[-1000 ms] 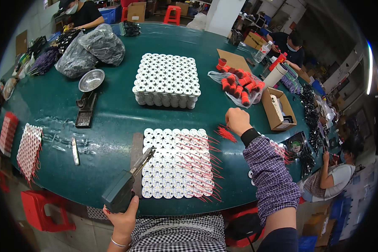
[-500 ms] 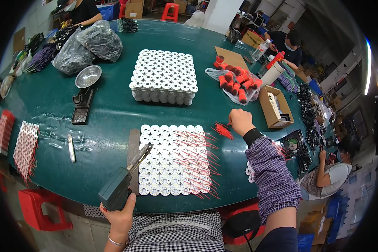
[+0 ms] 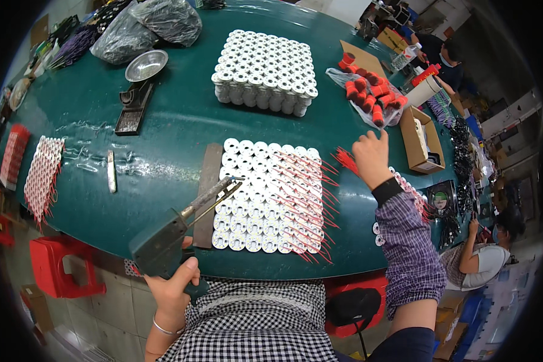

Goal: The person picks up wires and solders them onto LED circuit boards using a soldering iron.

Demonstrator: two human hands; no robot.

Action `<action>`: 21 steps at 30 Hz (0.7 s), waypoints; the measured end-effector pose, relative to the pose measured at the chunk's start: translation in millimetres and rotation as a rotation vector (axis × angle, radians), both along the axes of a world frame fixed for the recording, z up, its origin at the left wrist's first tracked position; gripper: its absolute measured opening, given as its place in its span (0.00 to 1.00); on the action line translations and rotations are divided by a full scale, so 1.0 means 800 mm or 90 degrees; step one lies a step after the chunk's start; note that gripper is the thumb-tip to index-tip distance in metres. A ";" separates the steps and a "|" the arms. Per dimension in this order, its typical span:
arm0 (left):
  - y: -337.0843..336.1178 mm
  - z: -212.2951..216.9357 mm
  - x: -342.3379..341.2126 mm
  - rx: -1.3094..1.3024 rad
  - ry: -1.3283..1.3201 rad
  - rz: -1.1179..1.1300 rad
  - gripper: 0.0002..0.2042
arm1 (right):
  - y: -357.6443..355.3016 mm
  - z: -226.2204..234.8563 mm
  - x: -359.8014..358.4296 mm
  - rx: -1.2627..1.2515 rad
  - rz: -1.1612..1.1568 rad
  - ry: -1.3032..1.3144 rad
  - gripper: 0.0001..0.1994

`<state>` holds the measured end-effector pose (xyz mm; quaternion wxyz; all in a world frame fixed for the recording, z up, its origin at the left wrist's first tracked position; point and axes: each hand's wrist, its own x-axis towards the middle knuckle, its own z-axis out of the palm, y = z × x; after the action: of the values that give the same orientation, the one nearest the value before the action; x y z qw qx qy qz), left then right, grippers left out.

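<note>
My left hand (image 3: 174,286) is wrapped round the handle of a dark green soldering gun (image 3: 158,242). Its metal tip reaches over a block of round white LED circuit boards (image 3: 238,209) laid edge to edge in rows. Thin red wires (image 3: 308,211) stick out to the right from the block's right-hand columns. A flat dark bar (image 3: 207,190) lies along its left edge. My right hand (image 3: 371,158), fingers curled together, is at a small bundle of loose red wires (image 3: 345,159); its fingertips touch the bundle and partly hide it.
Behind stands a stacked block of white round parts (image 3: 262,90). Red-and-black spools (image 3: 374,96) lie on a plastic bag beside an open cardboard box (image 3: 421,142). A metal dish (image 3: 146,65), a knife-like tool (image 3: 111,172) and wired boards (image 3: 44,175) lie left. A co-worker (image 3: 479,256) sits right.
The view has shifted, so the table sits higher and further right. My right hand has shifted slightly over the loose wire bundle. The soldering gun is still held over the boards.
</note>
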<state>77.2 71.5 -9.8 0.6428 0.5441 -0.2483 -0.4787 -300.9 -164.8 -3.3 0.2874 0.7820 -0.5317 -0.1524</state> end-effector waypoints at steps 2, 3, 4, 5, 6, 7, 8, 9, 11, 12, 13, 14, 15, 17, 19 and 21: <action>0.001 -0.005 0.016 0.011 0.051 -0.026 0.24 | 0.024 0.008 0.014 -0.019 0.031 -0.188 0.04; 0.002 -0.006 0.020 0.015 0.105 -0.053 0.23 | 0.040 0.011 0.025 -0.043 0.059 -0.374 0.04; 0.002 -0.004 0.020 0.022 0.124 -0.053 0.22 | 0.061 0.011 0.042 -0.035 0.100 -0.465 0.02; 0.003 -0.006 0.020 0.026 0.124 -0.049 0.22 | 0.085 0.011 0.063 -0.029 0.138 -0.555 0.02; 0.002 -0.008 0.019 0.034 0.129 -0.070 0.22 | 0.110 0.012 0.082 -0.002 0.171 -0.628 0.03; 0.003 -0.010 0.018 0.043 0.132 -0.089 0.22 | 0.132 0.010 0.100 0.027 0.203 -0.703 0.05; 0.003 -0.014 0.017 0.047 0.131 -0.089 0.22 | 0.151 0.010 0.119 0.043 0.203 -0.731 0.06; 0.005 -0.018 0.016 0.062 0.092 -0.096 0.24 | 0.163 0.006 0.136 0.062 0.206 -0.763 0.08; 0.005 -0.021 0.012 0.078 0.054 -0.112 0.26 | 0.175 -0.009 0.151 0.069 0.202 -0.782 0.09; 0.004 -0.018 0.011 0.078 0.014 -0.141 0.24 | 0.178 -0.015 0.155 0.075 0.201 -0.799 0.09; 0.004 -0.016 0.009 0.078 -0.026 -0.170 0.21 | 0.180 -0.021 0.158 0.076 0.200 -0.801 0.09; 0.005 -0.015 0.007 0.083 -0.042 -0.183 0.20 | 0.181 -0.028 0.160 0.061 0.195 -0.784 0.10; 0.004 -0.015 0.005 0.085 -0.043 -0.182 0.20 | 0.182 -0.032 0.161 0.047 0.191 -0.767 0.10; 0.004 -0.015 -0.001 0.069 -0.062 -0.194 0.18 | 0.185 -0.036 0.161 0.051 0.194 -0.746 0.10; 0.003 -0.020 -0.007 0.018 -0.099 -0.176 0.16 | 0.186 -0.040 0.163 0.056 0.198 -0.725 0.10; 0.003 -0.024 -0.007 0.021 -0.158 -0.212 0.14 | 0.187 -0.043 0.163 0.051 0.197 -0.707 0.10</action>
<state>71.3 73.9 -28.7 0.5101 0.5610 -0.4043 -0.5115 -170.2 -15.0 -37.7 -0.0461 0.8238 -0.4758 0.3048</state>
